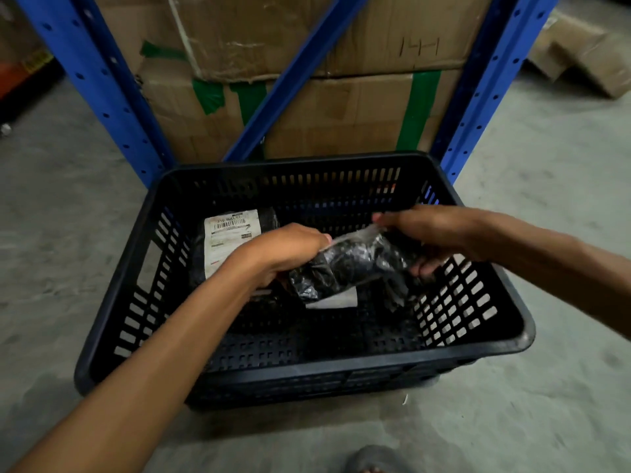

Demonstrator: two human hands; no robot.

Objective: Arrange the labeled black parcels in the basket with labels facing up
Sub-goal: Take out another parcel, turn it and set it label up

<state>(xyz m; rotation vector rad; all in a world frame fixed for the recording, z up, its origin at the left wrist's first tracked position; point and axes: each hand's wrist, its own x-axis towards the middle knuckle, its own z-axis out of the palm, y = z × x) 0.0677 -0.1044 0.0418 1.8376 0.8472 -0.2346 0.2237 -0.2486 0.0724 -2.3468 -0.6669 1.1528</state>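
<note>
A black slotted plastic basket [300, 367] stands on the concrete floor in front of me. Inside it at the back left lies one black parcel [228, 240] with its white barcode label facing up. Above the basket's middle I hold a second crumpled black parcel [351, 268] between both hands. My left hand [280, 250] grips its left end and my right hand [426, 233] grips its right end. A white label edge shows beneath this parcel, facing downward.
A blue steel rack [112, 97] with a diagonal brace stands right behind the basket, holding taped cardboard boxes [307, 80]. More brown cardboard [587, 56] lies on the floor at the far right. My sandalled foot [375, 462] is at the bottom edge.
</note>
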